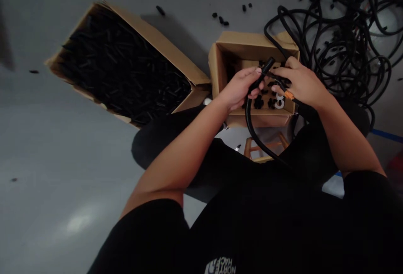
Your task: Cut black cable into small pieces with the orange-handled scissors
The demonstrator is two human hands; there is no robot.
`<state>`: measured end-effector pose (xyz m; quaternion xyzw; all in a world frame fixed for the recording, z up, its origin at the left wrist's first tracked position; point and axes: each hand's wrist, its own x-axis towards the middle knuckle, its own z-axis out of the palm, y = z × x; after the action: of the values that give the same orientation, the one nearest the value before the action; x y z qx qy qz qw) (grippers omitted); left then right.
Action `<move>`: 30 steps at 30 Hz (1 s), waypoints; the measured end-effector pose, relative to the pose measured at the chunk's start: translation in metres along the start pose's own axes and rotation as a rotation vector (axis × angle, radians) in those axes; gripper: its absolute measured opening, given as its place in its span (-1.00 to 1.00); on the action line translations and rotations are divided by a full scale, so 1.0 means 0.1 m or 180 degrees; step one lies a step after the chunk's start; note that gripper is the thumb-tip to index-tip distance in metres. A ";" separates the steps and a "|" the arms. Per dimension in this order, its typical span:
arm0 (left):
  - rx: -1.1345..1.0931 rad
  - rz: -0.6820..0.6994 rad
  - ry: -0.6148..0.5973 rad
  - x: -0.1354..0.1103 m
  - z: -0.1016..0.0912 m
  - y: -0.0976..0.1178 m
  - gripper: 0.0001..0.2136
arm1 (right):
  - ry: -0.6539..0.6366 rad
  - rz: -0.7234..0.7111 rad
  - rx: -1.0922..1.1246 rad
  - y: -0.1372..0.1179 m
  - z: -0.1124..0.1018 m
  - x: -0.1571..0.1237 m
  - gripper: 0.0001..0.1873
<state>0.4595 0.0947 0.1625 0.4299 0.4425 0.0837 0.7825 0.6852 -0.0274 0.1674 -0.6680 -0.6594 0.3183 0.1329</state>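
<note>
My left hand [244, 86] is closed around a thick black hose [255, 136], close to its end. The ribbed tip of that hose sticks up past my thumb, and the rest curves down over my lap. Close by on the right, my right hand [299, 80] grips a slim dark tool with an orange part [289, 95]. The tool's front reaches toward the hose near my left fingers; its exact kind is hard to make out. Both hands are above a small cardboard box [248, 121] holding black pieces and white ring-like parts [279, 101].
On the left stands a larger cardboard box [157, 35] full of short black pieces [122, 60]. A tangle of black hose [343, 47] lies at the right, partly over the small box's corner. Loose black bits [220, 19] are scattered on the floor. A wooden stool [267, 148] shows below the box.
</note>
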 end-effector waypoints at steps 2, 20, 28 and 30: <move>-0.0060 -0.0152 -0.0347 -0.08 -0.07 0.01 -0.60 | -0.0033 -0.0074 0.0054 -0.05 0.04 -0.03 -0.32; -0.1300 -0.0932 -0.0509 -0.31 -0.29 -0.19 -0.70 | 0.0118 -0.0259 0.0552 -0.23 0.31 -0.03 -0.36; -0.1030 -0.1129 -0.0280 -0.39 -0.19 -0.10 -0.71 | -0.0352 0.0101 0.0635 -0.33 0.16 -0.06 -0.44; -0.0991 -0.1200 -0.0252 -0.39 -0.16 -0.10 -0.72 | -0.0475 0.0159 0.0603 -0.38 0.09 -0.05 -0.44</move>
<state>0.4213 0.0782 0.1754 0.2170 0.4657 -0.0136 0.8578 0.6497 -0.0306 0.1848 -0.6432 -0.6176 0.4312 0.1381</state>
